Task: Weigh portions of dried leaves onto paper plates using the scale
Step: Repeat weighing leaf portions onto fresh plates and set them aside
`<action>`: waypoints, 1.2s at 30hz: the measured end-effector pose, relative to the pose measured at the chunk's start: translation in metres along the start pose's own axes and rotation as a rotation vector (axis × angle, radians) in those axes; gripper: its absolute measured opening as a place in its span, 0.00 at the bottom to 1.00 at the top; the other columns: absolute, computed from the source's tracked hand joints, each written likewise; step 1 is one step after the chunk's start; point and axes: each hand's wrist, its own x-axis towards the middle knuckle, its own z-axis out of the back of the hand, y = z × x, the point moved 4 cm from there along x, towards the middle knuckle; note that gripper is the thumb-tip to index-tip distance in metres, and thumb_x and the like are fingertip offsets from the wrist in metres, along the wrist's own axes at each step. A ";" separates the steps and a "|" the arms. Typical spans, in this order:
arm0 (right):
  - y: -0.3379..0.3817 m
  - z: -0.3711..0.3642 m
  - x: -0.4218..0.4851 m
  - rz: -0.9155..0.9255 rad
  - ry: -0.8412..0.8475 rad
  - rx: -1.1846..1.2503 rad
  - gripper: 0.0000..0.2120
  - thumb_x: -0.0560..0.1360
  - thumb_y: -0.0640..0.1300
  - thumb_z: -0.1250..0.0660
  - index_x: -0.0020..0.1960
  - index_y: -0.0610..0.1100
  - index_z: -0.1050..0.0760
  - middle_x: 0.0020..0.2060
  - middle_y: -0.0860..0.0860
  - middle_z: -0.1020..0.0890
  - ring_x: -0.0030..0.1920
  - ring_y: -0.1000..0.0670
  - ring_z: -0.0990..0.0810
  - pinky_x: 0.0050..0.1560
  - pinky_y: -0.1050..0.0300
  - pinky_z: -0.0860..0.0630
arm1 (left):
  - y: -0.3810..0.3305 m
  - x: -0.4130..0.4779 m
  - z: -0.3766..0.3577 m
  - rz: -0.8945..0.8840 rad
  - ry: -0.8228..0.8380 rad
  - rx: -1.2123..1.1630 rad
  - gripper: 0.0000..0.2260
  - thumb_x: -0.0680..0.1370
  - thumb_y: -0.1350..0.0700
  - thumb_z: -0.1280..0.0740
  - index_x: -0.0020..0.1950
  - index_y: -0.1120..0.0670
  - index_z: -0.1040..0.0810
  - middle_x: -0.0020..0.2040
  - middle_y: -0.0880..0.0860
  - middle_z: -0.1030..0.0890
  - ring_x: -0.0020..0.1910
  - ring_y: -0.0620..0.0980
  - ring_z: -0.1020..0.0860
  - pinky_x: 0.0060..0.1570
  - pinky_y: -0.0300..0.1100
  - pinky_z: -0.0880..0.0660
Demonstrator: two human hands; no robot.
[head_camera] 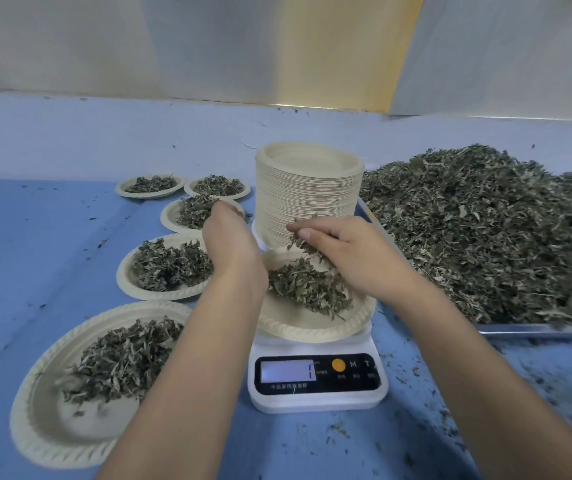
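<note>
Five filled plates (pixel 128 271) lie left on the surface (pixel 52 237), the sixth plate (pixel 312 332) on the scale (pixel 315 393) is part-loaded, the right hand (pixel 353 247) pinches dried leaves (pixel 300 242) in its fingers above it, the left hand (pixel 230 244) has fingers I cannot read, and the tall stack (pixel 308 195) and heap (pixel 485 230) suggest much remains.

Cream plates (pixel 315 327) with ridged rims, grey-green leaves (pixel 485 230), a white scale (pixel 315 400), blue tabletop (pixel 35 237).

Scale (pixel 315 382), front panel: lit display (pixel 286 371) reads a single "1". To the right of the display is an orange round btn (pixel 338 365), then the letters "M" and "T". Small Chinese chars sit under the btns, plus one line under the display, all too blurred to read.
</note>
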 end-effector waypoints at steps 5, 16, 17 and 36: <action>0.004 0.006 0.000 -0.010 -0.145 0.196 0.12 0.80 0.44 0.39 0.59 0.50 0.20 0.54 0.59 0.18 0.56 0.62 0.23 0.57 0.72 0.30 | 0.001 0.001 -0.002 0.004 0.026 0.002 0.10 0.80 0.57 0.45 0.41 0.54 0.28 0.44 0.51 0.24 0.40 0.46 0.28 0.35 0.36 0.33; 0.010 0.006 -0.002 -0.005 -0.144 0.524 0.12 0.81 0.38 0.42 0.53 0.40 0.19 0.48 0.53 0.16 0.50 0.61 0.20 0.52 0.72 0.28 | 0.005 -0.005 -0.019 0.011 0.259 0.023 0.14 0.82 0.54 0.46 0.50 0.57 0.21 0.47 0.53 0.18 0.45 0.47 0.23 0.50 0.39 0.25; 0.010 0.005 -0.002 -0.004 -0.133 0.532 0.12 0.81 0.38 0.42 0.53 0.40 0.19 0.49 0.52 0.16 0.53 0.58 0.20 0.55 0.69 0.27 | 0.006 -0.007 -0.021 0.008 0.280 0.033 0.15 0.82 0.53 0.45 0.51 0.57 0.21 0.43 0.51 0.18 0.42 0.47 0.24 0.47 0.38 0.25; 0.010 0.002 -0.002 0.027 -0.177 0.554 0.13 0.80 0.36 0.42 0.53 0.41 0.19 0.50 0.51 0.16 0.53 0.58 0.19 0.52 0.72 0.27 | 0.016 -0.016 -0.036 0.100 0.369 -0.011 0.11 0.81 0.53 0.43 0.42 0.55 0.26 0.37 0.51 0.24 0.37 0.47 0.25 0.36 0.39 0.28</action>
